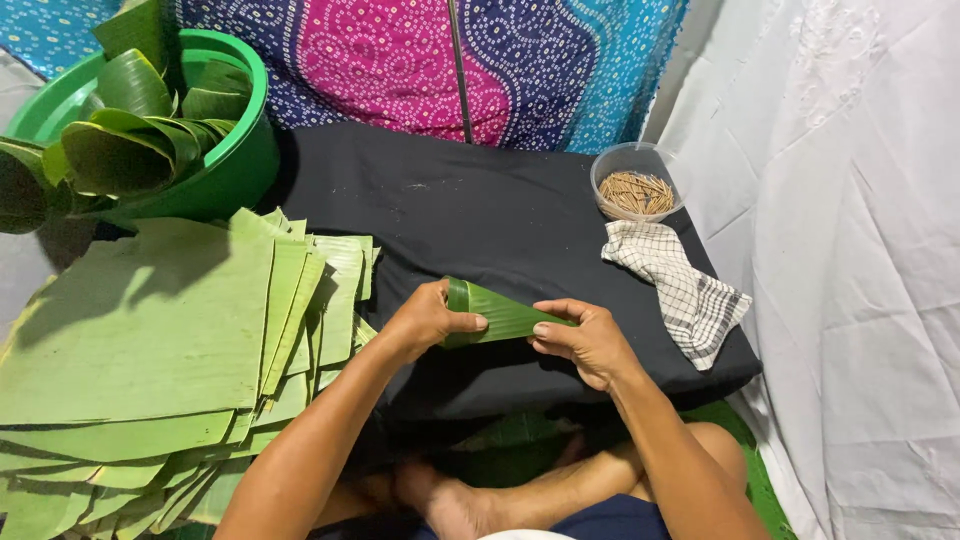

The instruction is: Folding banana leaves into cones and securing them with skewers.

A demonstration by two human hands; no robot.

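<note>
The rolled leaf cone lies crosswise over the black cloth, wide mouth left, tip right. The left hand clasps its mouth end; the right hand pinches the narrow end.

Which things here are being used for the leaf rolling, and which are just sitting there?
In use:
- rolled leaf, held in the grip of the left hand and right hand
- stack of flat cut leaves
- green basin of rolled leaves
- tub of small wooden sticks, probably for pinning

Just lying about:
- checked cloth
- patterned fabric
- white sheet
</note>
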